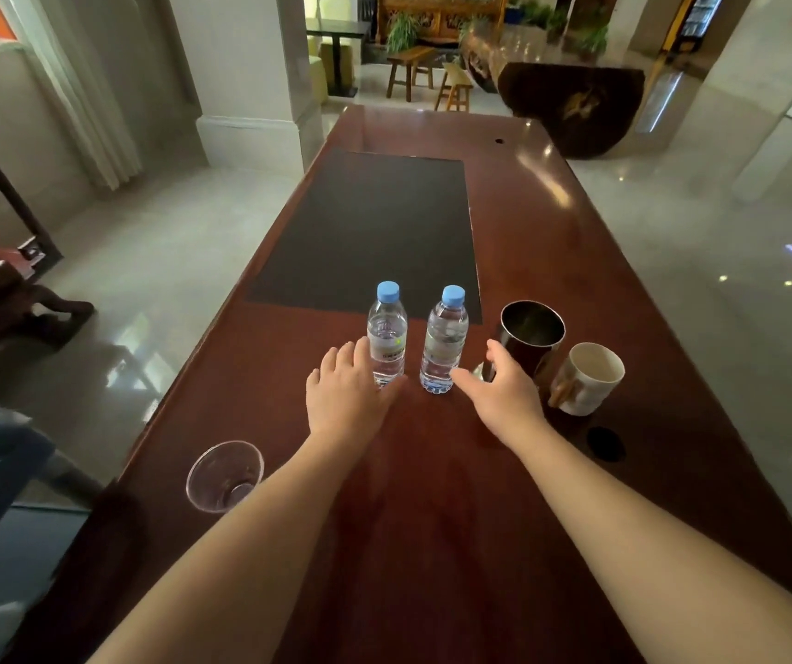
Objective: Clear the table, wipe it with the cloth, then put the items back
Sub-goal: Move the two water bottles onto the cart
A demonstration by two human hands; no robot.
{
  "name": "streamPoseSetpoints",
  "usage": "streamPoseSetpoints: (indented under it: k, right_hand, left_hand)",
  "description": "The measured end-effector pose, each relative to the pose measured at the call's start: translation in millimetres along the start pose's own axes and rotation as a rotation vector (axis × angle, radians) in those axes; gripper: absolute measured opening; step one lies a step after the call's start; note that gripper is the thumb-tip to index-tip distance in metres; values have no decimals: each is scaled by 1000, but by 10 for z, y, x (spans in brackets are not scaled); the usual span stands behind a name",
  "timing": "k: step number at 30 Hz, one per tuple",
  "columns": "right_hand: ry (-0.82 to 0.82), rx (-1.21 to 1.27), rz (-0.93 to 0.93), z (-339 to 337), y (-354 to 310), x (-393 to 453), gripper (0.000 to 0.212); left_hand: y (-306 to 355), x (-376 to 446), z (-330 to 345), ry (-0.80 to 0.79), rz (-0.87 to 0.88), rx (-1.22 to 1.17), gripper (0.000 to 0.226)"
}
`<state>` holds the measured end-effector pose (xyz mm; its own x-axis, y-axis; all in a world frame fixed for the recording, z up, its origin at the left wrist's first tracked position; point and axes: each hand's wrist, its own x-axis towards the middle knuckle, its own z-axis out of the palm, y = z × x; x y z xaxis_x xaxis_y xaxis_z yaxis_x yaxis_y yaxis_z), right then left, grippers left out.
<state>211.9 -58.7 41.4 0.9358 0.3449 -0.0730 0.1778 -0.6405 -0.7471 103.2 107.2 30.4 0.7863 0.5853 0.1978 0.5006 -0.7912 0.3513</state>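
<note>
Both hands reach mid-frame with fingers spread, each grip holding nothing: left hand (343, 393) beside the left bottle (387, 335), right hand (499, 393) near the right bottle (444, 340). Full bottles (smooth, probably hefty) suit a mid-body hold on the tabletop (432, 519).

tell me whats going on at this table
A person reaches both arms over a reddish wooden table. The left hand is open beside the left water bottle, and the right hand is open between the right water bottle and a dark metal cup. Neither hand grips anything yet. A white mug and a clear plastic cup also stand there.
</note>
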Motion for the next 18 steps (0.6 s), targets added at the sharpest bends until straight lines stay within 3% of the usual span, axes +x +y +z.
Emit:
streamPoseSetpoints:
  k: [5, 12, 15, 18]
  right_hand:
    - [27, 203, 112, 362, -19, 334, 99]
    - [119, 383, 184, 688, 20, 751, 119]
    - [105, 411, 134, 750, 40, 900, 101]
    - [129, 417, 89, 802, 68, 1002, 76]
  left_hand:
    - [-126, 430, 288, -127, -241, -503, 109]
    - [-192, 903, 652, -184, -234, -942, 134]
    - [-207, 1021, 746, -232, -196, -967, 135]
    - [-218, 1072, 821, -238, -135, -851, 113]
